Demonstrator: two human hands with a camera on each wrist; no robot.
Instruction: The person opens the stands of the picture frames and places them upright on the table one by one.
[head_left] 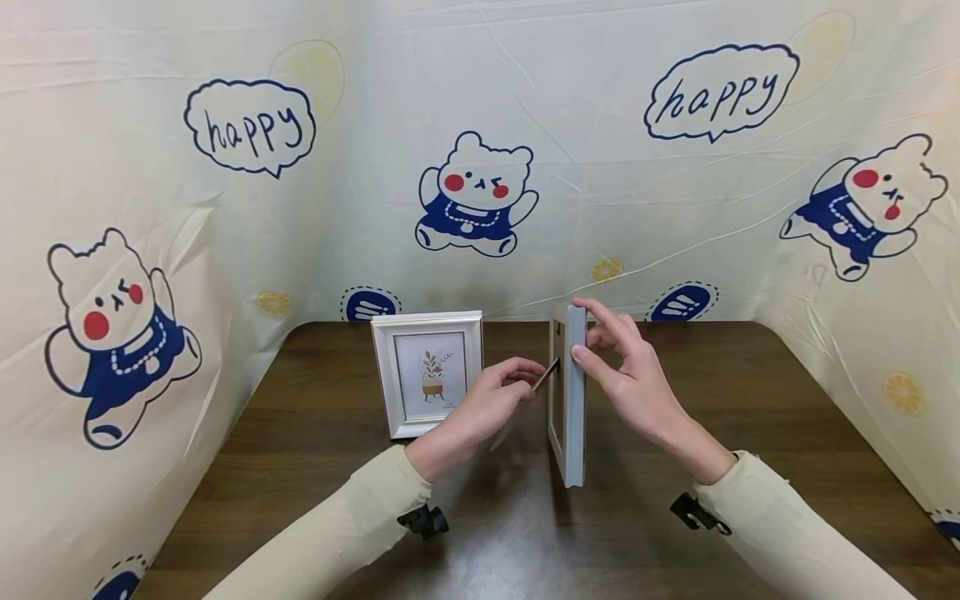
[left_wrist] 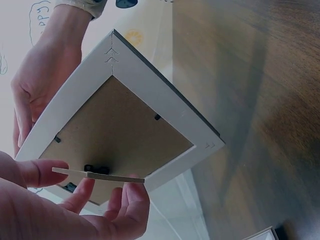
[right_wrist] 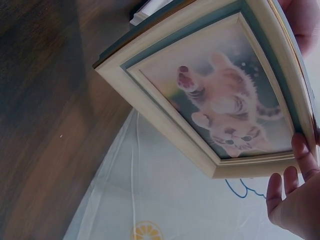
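A picture frame point(head_left: 575, 408) with a pale blue edge stands upright and edge-on between the hands; whether it touches the table I cannot tell. My right hand point(head_left: 637, 379) grips its upper edge, thumb on the near side. The right wrist view shows the front, with a kitten picture point(right_wrist: 227, 107) inside a cream and blue-green border. The brown backing board point(left_wrist: 112, 130) faces my left hand point(head_left: 480, 408), held by small black tabs. From that board juts a thin support leg point(left_wrist: 115, 177), which my left hand pinches between thumb and fingers.
A white picture frame point(head_left: 382, 375) with a potted-plant print stands at the left, behind my left forearm. Both are at a dark wooden table point(head_left: 315, 500). A pale cloth point(head_left: 600, 192) printed with bears hangs around the back and sides.
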